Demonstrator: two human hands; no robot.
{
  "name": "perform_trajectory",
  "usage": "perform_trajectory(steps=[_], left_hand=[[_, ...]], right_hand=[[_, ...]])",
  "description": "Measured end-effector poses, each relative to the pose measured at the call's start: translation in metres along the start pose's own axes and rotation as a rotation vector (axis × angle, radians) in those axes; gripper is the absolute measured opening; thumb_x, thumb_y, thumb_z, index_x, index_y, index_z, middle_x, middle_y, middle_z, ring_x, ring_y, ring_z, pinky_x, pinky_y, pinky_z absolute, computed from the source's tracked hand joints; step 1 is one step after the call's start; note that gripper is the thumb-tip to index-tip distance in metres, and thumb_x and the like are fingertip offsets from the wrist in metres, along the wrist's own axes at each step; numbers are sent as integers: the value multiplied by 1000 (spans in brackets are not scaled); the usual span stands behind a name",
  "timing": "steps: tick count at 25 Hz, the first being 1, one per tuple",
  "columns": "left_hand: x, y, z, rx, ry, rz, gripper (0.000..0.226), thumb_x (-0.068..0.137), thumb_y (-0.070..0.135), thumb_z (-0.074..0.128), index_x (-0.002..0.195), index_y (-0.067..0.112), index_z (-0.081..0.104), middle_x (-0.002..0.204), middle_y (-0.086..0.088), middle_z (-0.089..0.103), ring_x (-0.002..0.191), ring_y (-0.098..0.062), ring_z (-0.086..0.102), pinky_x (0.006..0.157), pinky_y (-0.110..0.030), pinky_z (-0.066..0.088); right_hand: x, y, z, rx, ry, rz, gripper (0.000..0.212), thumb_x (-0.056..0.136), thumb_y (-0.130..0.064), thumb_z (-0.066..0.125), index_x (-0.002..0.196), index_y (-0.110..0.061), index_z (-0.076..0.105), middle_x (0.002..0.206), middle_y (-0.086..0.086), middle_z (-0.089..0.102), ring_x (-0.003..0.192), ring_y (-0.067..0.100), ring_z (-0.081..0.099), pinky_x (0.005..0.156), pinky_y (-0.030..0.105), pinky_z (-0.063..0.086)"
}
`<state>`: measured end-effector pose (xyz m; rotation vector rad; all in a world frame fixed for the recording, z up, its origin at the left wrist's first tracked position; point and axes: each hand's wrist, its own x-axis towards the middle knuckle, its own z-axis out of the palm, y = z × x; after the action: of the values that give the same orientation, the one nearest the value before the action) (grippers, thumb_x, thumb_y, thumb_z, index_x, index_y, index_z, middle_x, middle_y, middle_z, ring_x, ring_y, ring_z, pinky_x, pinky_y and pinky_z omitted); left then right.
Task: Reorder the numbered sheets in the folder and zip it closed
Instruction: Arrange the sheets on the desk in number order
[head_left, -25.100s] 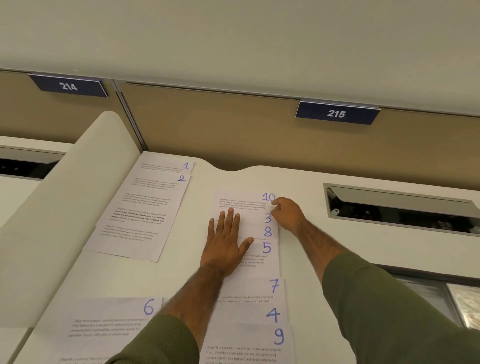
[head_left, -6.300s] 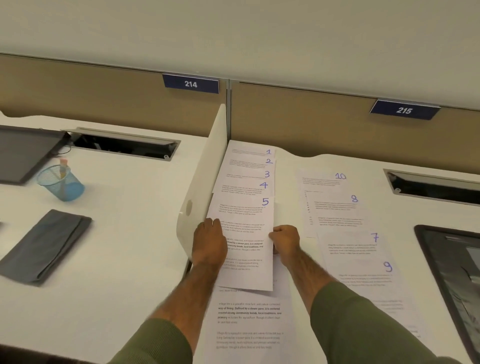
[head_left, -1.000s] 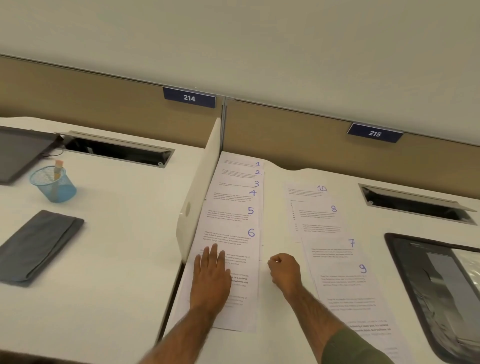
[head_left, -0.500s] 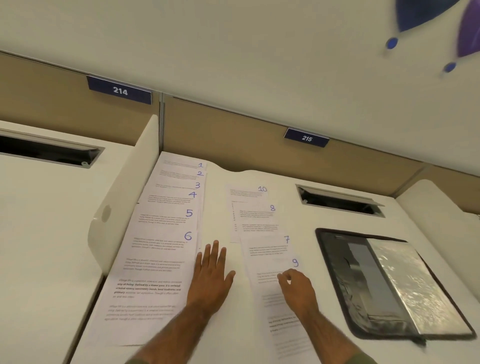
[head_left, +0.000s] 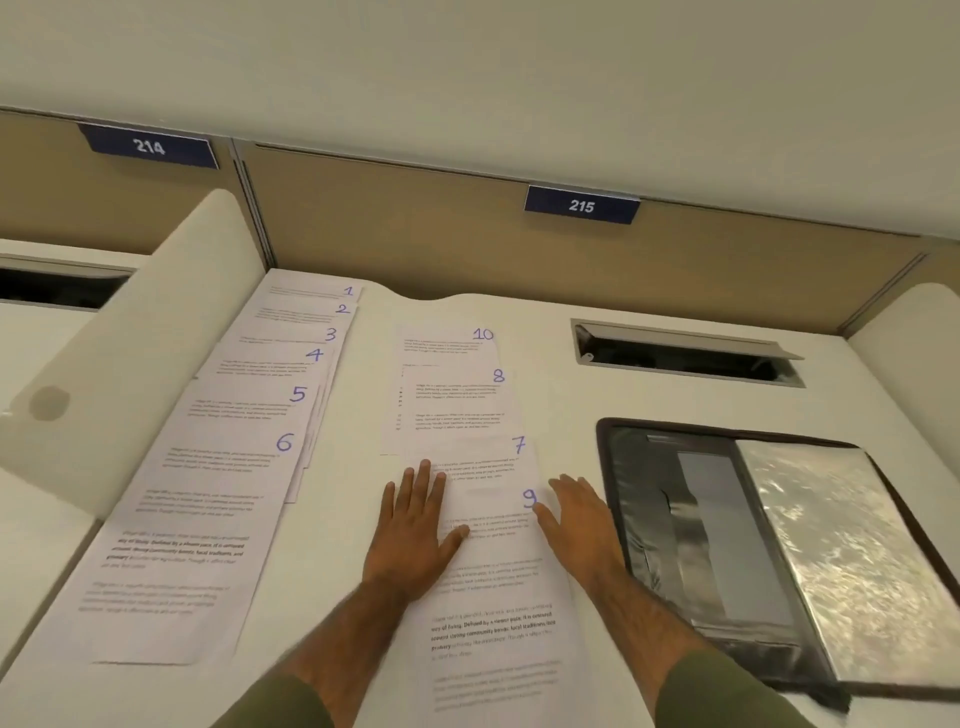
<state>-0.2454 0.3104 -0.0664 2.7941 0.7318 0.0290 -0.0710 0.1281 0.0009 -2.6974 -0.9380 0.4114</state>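
Sheet 9 (head_left: 498, 597) lies low in the middle of the frame and covers the bottom part of sheet 7 (head_left: 483, 457). Sheet 8 (head_left: 457, 410) and sheet 10 (head_left: 447, 343) lie above them in one line going up. The left hand (head_left: 415, 535) lies flat on the left edge of sheet 9. Its fingers (head_left: 423, 483) are straight and hold nothing. The right hand (head_left: 582, 525) lies flat at the right edge of the same sheet, fingers straight too, thumb touching the paper. On the left, sheets 1 to 6 (head_left: 197, 519) lie in a line, with 6 on top. The folder (head_left: 769, 545) lies open on the right of the white surface (head_left: 343, 519). A white divider (head_left: 130, 364) stands at the far left. Sign 214 (head_left: 149, 146) and sign 215 (head_left: 581, 206) hang at the top
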Motion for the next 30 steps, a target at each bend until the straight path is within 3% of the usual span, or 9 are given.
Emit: perform_trajectory(steps=[4, 11, 16, 18, 20, 23, 26, 30], left_hand=[[21, 0, -9, 31, 74, -92, 85, 97, 74, 11, 161, 21, -6, 168, -2, -18, 155, -21, -16, 123, -43, -7], [71, -12, -16, 48, 4, -210, 93, 94, 78, 16, 160, 20, -13, 166, -4, -22, 154, -23, -18, 125, -46, -9], [87, 13, -2, 53, -7, -171, 93, 94, 79, 12, 159, 18, -15, 166, -6, -24, 152, -24, -24, 123, -44, -11], [96, 29, 2, 45, -8, -150, 93, 94, 78, 13, 160, 17, -12, 166, -7, -22, 153, -25, -23, 123, -44, -11], [105, 45, 6, 45, -13, -121, 93, 94, 78, 13, 160, 17, -12, 166, -7, -23, 152, -25, -24, 123, -45, -12], [112, 59, 9, 54, -5, -102, 93, 95, 77, 15, 161, 17, -9, 167, -7, -19, 153, -26, -20, 124, -46, -9], [112, 60, 11, 71, -7, -99, 92, 95, 77, 17, 161, 17, -5, 168, -7, -15, 155, -27, -16, 124, -46, -8], [111, 60, 9, 80, -13, -87, 91, 96, 77, 16, 161, 18, -9, 168, -6, -18, 154, -25, -19, 124, -46, -10]], right_hand=[[22, 9, -4, -25, -22, -90, 63, 105, -51, 36, 157, -17, 29, 166, 3, 24, 156, 23, 11, 126, 40, 9], [64, -1, 11, -117, -61, -186, 76, 101, -64, 28, 162, -26, 2, 169, 2, -9, 156, 23, -12, 125, 45, -7], [81, 17, 19, -170, -90, -158, 83, 92, -70, 6, 161, -24, -1, 169, 4, -9, 156, 24, -11, 123, 44, -11], [82, 28, 16, -145, -54, -126, 77, 98, -64, 16, 161, -21, 9, 169, 7, 3, 156, 25, 0, 126, 44, -2], [84, 41, 7, -53, 39, -93, 63, 104, -49, 32, 158, -18, 26, 166, 8, 22, 153, 25, 18, 124, 42, 15], [95, 53, -13, 84, 48, -60, 49, 104, -26, 45, 151, -15, 41, 157, 6, 38, 142, 24, 35, 119, 38, 30], [113, 59, -27, 363, 44, 37, 38, 100, -16, 53, 138, -13, 55, 136, 5, 56, 121, 19, 52, 103, 26, 41], [123, 60, -39, 732, -23, 306, 29, 94, -18, 66, 121, -10, 59, 107, 5, 64, 92, 17, 64, 76, 27, 53]])
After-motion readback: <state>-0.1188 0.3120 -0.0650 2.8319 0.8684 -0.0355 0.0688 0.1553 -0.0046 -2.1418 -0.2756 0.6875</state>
